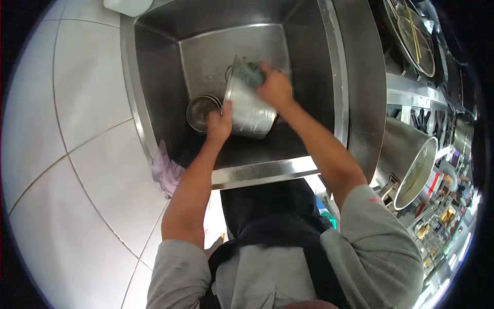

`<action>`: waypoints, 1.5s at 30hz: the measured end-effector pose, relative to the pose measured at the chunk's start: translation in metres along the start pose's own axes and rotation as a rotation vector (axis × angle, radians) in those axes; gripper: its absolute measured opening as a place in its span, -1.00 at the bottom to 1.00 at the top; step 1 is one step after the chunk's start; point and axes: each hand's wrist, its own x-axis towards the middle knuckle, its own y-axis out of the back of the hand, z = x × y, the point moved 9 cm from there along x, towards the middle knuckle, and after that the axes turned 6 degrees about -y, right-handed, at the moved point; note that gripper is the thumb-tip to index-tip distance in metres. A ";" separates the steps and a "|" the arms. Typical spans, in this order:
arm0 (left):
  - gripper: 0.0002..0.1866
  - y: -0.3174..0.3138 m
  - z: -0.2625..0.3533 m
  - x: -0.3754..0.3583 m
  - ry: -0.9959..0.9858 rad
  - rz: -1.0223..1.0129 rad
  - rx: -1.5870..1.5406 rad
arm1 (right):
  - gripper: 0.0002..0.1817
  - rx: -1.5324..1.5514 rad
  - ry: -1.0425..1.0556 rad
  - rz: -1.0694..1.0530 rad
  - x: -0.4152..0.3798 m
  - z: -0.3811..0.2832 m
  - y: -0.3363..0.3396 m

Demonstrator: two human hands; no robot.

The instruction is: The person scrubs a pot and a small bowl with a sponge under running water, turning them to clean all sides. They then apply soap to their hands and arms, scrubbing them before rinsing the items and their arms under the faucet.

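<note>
A shiny metal pot (250,110) is tilted on its side inside the deep steel sink (221,49). My left hand (219,125) grips the pot near its rim, with fingers partly hidden. In my right hand (276,88), slightly blurred, is a green scouring pad (250,74), pressed against the pot's side. Small round metal containers (200,113) sit on the sink floor just beyond and left of my left hand. Part of another ring-shaped edge shows behind the pot, too covered to name.
A pinkish cloth (165,172) hangs over the sink's near left corner. White tiles (87,98) run along the left. To the right are a large steel pot (406,157) and a round pan (411,38) with chopsticks. A white container (127,5) stands at the far left corner.
</note>
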 end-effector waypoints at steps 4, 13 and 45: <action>-0.14 0.002 0.070 0.024 -0.020 -0.003 0.096 | -0.41 0.141 -0.348 -0.329 0.054 0.063 -0.020; -0.22 0.022 0.073 0.022 -0.152 0.010 0.115 | -0.45 0.178 -0.164 -0.159 0.050 0.036 -0.035; -0.28 -0.007 0.105 0.072 -0.087 -0.091 0.145 | -0.33 -0.082 -0.528 0.077 0.000 0.113 0.061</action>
